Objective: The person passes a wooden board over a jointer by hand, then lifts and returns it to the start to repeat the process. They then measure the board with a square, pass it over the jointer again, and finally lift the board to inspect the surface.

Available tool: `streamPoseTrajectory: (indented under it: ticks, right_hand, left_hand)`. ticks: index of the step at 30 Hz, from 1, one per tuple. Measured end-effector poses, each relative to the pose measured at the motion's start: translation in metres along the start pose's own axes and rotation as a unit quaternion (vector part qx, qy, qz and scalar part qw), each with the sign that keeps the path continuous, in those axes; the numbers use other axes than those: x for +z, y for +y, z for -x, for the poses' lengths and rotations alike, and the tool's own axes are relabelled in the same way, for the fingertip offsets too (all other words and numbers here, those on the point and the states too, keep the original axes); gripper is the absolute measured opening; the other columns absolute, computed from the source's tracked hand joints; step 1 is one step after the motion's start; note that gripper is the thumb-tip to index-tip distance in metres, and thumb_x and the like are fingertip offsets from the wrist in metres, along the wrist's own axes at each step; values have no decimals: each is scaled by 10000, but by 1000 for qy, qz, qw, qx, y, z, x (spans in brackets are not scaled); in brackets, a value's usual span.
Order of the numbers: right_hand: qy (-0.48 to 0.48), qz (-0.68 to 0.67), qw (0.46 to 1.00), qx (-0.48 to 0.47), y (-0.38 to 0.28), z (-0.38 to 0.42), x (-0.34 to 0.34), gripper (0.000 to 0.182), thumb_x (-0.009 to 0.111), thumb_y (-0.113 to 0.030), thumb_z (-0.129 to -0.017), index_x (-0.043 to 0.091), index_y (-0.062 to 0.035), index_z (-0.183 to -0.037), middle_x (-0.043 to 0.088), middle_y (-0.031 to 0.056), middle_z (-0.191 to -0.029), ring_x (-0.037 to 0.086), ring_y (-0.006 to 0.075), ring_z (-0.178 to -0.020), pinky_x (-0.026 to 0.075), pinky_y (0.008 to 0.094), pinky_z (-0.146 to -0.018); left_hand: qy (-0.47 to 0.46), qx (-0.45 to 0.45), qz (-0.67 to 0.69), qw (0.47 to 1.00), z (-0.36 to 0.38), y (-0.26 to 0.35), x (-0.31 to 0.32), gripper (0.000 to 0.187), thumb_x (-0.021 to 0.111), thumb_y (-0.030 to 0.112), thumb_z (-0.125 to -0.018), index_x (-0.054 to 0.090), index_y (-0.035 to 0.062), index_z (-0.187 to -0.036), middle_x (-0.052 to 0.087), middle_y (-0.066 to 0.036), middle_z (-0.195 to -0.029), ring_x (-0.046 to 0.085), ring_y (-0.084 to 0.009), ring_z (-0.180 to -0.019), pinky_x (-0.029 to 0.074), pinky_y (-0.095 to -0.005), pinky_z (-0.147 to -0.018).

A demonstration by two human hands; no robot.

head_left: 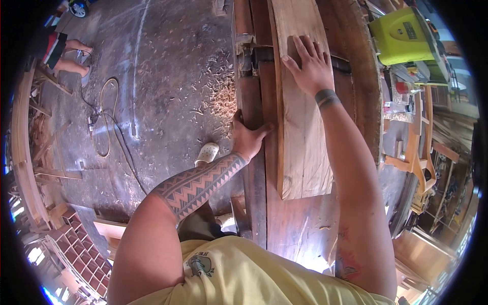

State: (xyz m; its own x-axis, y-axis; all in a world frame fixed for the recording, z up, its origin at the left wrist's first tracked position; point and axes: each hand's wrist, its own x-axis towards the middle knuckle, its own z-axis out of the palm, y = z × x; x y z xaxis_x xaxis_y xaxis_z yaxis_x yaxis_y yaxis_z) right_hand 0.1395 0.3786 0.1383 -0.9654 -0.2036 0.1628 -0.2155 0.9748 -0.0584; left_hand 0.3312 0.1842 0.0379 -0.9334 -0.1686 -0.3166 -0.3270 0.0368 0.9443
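Observation:
A thick, pale wooden plank (303, 137) lies lengthwise on the dark wooden workbench (300, 223). My right hand (311, 66) rests palm down on the plank's upper face, its fingers spread and pointing away from me. Lower and to the left, my left hand (249, 136) grips the bench's left edge, thumb on top and fingers over the side, beside the plank but not on it. The undersides of its fingers are hidden.
Wood shavings (223, 96) litter the floor left of the bench. A looped cord (117, 122) lies farther left. Another person's legs (73, 65) show at upper left. A yellow-green case (404, 35) and a wooden frame (417, 152) stand at right.

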Motion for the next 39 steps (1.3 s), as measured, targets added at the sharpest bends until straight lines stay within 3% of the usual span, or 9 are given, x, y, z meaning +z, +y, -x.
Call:
streamPoseTrajectory:
  ticks: [1, 15, 17, 23, 29, 32, 35, 37, 39]
  right_hand:
    - [5, 6, 1000, -2, 1, -5, 1, 852, 443, -774, -1075, 355, -276, -1762, 335, 132, -1821, 286, 404, -1677, 223, 552, -1368]
    - [10, 12, 1000, -6, 4, -37, 5, 849, 451, -767, -1078, 388, -249, -1747, 352, 118, -1815, 288, 374, -1681, 192, 528, -1380]
    - [2, 9, 1000, 1, 4, -41, 3, 852, 451, -768, -1077, 392, -242, -1745, 358, 119, -1812, 292, 374, -1679, 181, 523, -1382]
    - [-14, 13, 1000, -2, 5, -47, 0, 850, 448, -753, -1083, 388, -224, -1745, 373, 150, -1799, 295, 391, -1674, 168, 528, -1383]
    - [-21, 7, 1000, -6, 6, -60, -3, 835, 500, -721, -1076, 411, -216, -1735, 381, 156, -1793, 305, 397, -1667, 173, 528, -1380]
    - [-23, 2, 1000, -5, 7, -63, -3, 830, 519, -706, -1074, 414, -213, -1734, 379, 156, -1794, 303, 400, -1667, 176, 528, -1378]
    - [-24, 5, 1000, -3, 10, -70, 0, 825, 522, -698, -1077, 413, -212, -1734, 378, 155, -1794, 300, 399, -1668, 176, 527, -1378]
    - [-29, -1, 1000, 0, 10, -72, 0, 824, 521, -697, -1078, 413, -210, -1734, 376, 156, -1795, 299, 397, -1669, 175, 527, -1379]
    - [-30, 8, 999, -8, 11, -79, 0, 828, 513, -703, -1079, 408, -211, -1736, 370, 155, -1798, 291, 395, -1673, 167, 525, -1382]
  left_hand:
    - [-5, -8, 4, 1000, -1, 4, -1, 1231, 1030, 387, -758, 318, -199, -1574, 596, -356, -1458, 654, -418, -1337, 543, -445, -1153]
    - [-35, -47, 28, 998, 5, -1, -1, 1228, 977, 333, -831, 201, -153, -1650, 361, -350, -1626, 435, -448, -1524, 392, -484, -1285]
    - [-18, -29, -3, 999, 7, 5, -1, 1151, 985, 262, -849, 242, -131, -1635, 450, -290, -1583, 526, -342, -1455, 452, -440, -1229]
    - [-60, -65, 95, 992, 15, -6, -1, 1202, 966, 250, -877, 136, -99, -1674, 409, -276, -1609, 491, -342, -1478, 418, -442, -1251]
    - [-78, -34, 33, 996, 18, -4, -6, 1248, 969, 291, -874, 99, -89, -1683, 351, -271, -1620, 411, -356, -1520, 373, -480, -1283]
    - [-73, -81, 57, 992, 20, 9, -6, 1262, 975, 322, -869, 106, -90, -1684, 335, -272, -1615, 386, -367, -1528, 365, -491, -1284]
    - [-83, -67, 2, 994, 18, 8, -9, 1268, 978, 308, -860, 104, -89, -1689, 385, -246, -1600, 430, -353, -1501, 365, -486, -1283]
    - [-157, -47, 42, 986, 15, -8, -25, 1156, 936, 294, -896, 170, -78, -1678, 449, -216, -1561, 469, -319, -1470, 381, -463, -1268]
    - [-217, -105, 133, 961, -6, -24, -50, 984, 848, 338, -963, 268, -33, -1666, 484, -211, -1547, 483, -323, -1458, 398, -461, -1253]
